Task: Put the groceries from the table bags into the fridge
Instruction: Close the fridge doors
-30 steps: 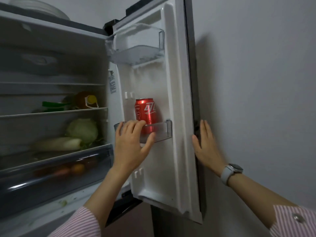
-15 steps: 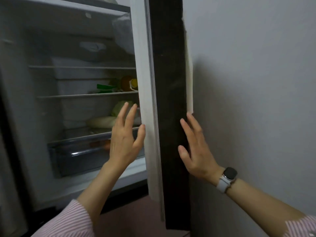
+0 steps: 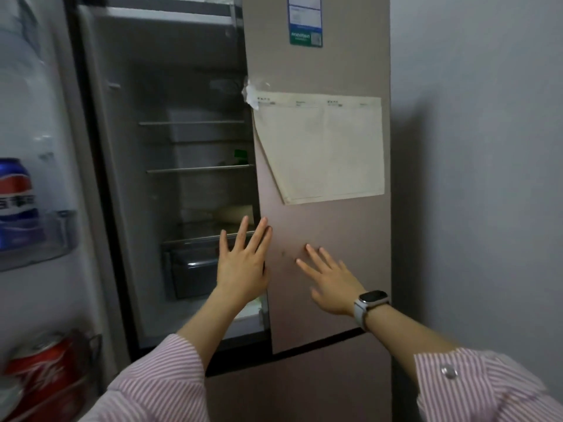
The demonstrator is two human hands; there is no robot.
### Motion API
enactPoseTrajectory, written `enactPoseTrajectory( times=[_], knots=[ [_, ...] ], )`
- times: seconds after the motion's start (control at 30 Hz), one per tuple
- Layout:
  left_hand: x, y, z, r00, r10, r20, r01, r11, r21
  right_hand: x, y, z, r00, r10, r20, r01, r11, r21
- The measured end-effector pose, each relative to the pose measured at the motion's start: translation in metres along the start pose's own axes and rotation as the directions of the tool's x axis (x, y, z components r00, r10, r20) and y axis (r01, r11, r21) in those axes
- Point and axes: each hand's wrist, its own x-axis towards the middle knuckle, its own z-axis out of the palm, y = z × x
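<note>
The fridge's right door (image 3: 323,71), pinkish brown with a paper sheet (image 3: 323,147) taped on it, stands nearly closed. My right hand (image 3: 329,275) lies flat on the door's outer face, fingers spread, holding nothing. My left hand (image 3: 243,260) is open at the door's left edge, fingers apart. Inside the dark fridge (image 3: 170,147) I see wire shelves, a pale vegetable (image 3: 231,213) and a drawer (image 3: 195,269). The left door (image 3: 39,117) is open, with a blue can (image 3: 15,193) in its rack and a red can (image 3: 45,373) lower down.
A grey wall (image 3: 487,147) runs along the fridge's right side. A green and white label (image 3: 305,19) sits at the top of the right door. The lower freezer door (image 3: 304,388) is shut below my arms.
The right door has swung from wide open to almost closed, hiding its red can. My right hand moved from the door's edge onto its front face. The left door's cans came into view.
</note>
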Motion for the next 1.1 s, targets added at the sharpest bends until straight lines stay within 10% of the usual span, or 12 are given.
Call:
enactPoseTrajectory(
  times=[0.27, 0.7, 0.9, 1.1],
  knots=[
    [0.013, -0.001, 0.01, 0.996, -0.052, 0.07, 0.053, 0.999, -0.009, 0.015, -0.003, 0.015, 0.998, 0.029, -0.047, -0.03, 0.999, -0.019],
    [-0.123, -0.088, -0.072, 0.856, -0.219, -0.469, 0.198, 0.976, -0.094, 0.014, -0.121, -0.034, 0.806, -0.185, -0.562, 0.49, 0.741, 0.459],
    [-0.2, -0.163, -0.134, 0.746, -0.315, -0.587, 0.461, 0.88, 0.113, 0.042, -0.268, -0.095, 0.528, -0.412, -0.743, 0.772, 0.597, 0.218],
    [-0.252, -0.201, -0.165, 0.714, -0.492, -0.498, 0.634, 0.756, 0.162, 0.041, -0.331, -0.109, 0.52, -0.444, -0.73, 0.731, 0.673, 0.112]
  ],
)
